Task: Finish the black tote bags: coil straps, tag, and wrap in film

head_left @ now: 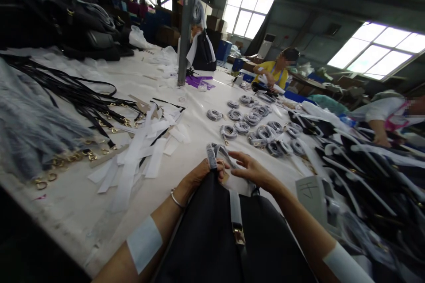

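A black handbag [212, 230] with a gold clasp and a pale wrapped strip stands close in front of me. Its handle [211, 155], covered in clear film, arches up at the top. My left hand [207, 171] is closed around the base of this handle, its fingers curled and partly hidden. A small tan tag [226, 177] shows by those fingertips. My right hand [254, 169] is at the handle's other side, fingers apart and stretched toward it; whether they touch it I cannot tell.
Coiled wrapped straps [252, 118] lie ahead on the white table [199, 97]. White strips [133, 159] and black straps with gold hooks [76, 84] are at left. Black bags [372, 172] crowd the right, by a grey box [310, 192]. A post [184, 31] rises midtable; several people work beyond.
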Demonstrator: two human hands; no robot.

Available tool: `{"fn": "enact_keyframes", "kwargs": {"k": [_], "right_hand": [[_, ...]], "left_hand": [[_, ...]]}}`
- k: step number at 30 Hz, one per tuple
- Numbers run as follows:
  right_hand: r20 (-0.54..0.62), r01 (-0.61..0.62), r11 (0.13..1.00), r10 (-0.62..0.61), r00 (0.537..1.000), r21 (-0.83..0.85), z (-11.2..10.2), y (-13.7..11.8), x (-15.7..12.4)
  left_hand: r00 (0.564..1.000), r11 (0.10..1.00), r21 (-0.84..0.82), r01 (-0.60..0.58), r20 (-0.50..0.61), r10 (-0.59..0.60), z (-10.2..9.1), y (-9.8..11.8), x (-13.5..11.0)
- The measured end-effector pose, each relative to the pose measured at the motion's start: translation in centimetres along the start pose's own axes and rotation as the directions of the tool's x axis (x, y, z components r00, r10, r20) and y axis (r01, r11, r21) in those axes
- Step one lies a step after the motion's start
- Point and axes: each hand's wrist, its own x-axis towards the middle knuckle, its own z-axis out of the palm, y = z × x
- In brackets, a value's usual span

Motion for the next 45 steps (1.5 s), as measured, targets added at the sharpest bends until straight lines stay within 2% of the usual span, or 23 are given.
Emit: {"fn": "enact_keyframes", "kwargs": {"k": [4,7,12,17,21,24,26,28,30,32,34,37,42,45], "right_hand": [[0.102,-0.046,0.977,0.026,0.994,0.206,1.9,-0.1,0.9],[0.137,-0.056,0.96,0.018,0.99,0.276,2.3,0.0,1.1],[0.094,-0.005,0.981,-0.013,0.995,0.192,2.5,0.8,1.0],[0.079,-0.027,0.981,0.011,0.997,0.194,3.0,1.4,0.9],[0.094,0.053,0.993,-0.063,0.994,0.103,3.3,1.0,0.6],[0.125,0.099,0.994,-0.105,0.987,0.053,3.8,0.8,0.5],[0.088,0.081,0.996,-0.083,0.993,0.028,4.2,1.1,0.6],[0.036,0.016,1.0,-0.016,0.999,0.016,4.3,1.7,0.7],[-0.01,-0.047,0.999,0.048,0.999,0.013,4.0,2.4,0.8],[-0.067,-0.071,0.998,0.07,0.995,-0.003,3.2,2.9,0.8],[-0.124,-0.083,0.996,0.077,0.989,-0.042,2.3,3.2,0.7],[-0.209,-0.131,0.982,0.1,0.973,-0.139,1.1,3.6,0.4],[-0.334,-0.271,0.894,0.149,0.931,-0.356,-0.1,3.9,0.0],[-0.325,-0.291,0.852,0.152,0.933,-0.435,-0.6,3.8,-0.2]], "left_hand": [[0.999,0.998,0.06,-0.033,-0.012,0.034,-0.2,-0.2,0.3],[0.999,0.996,0.073,-0.047,-0.007,0.047,-0.2,-0.2,0.3],[0.999,0.991,0.122,-0.049,0.01,0.048,0.3,0.5,0.1],[0.996,0.987,0.154,-0.051,-0.064,0.061,0.6,0.6,0.0],[0.993,0.976,0.197,-0.093,-0.047,0.104,0.6,0.6,0.1],[0.994,0.972,0.224,-0.074,-0.057,0.088,0.4,0.8,0.0],[0.991,0.96,0.275,-0.052,-0.103,0.083,0.3,0.9,0.0],[0.972,0.914,0.403,-0.05,-0.19,0.137,0.1,1.2,-0.1],[0.927,0.828,0.56,-0.025,-0.298,0.229,0.0,1.4,-0.2],[0.881,0.769,0.638,0.021,-0.376,0.288,-0.1,1.4,-0.3],[0.854,0.768,0.638,0.051,-0.427,0.298,-0.1,1.4,-0.3],[0.839,0.802,0.594,0.058,-0.465,0.284,-0.4,1.1,-0.1],[0.841,0.899,0.438,-0.009,-0.483,0.243,-1.0,0.4,0.7],[0.854,0.957,0.282,-0.073,-0.478,0.206,-1.3,0.0,1.2]]}}
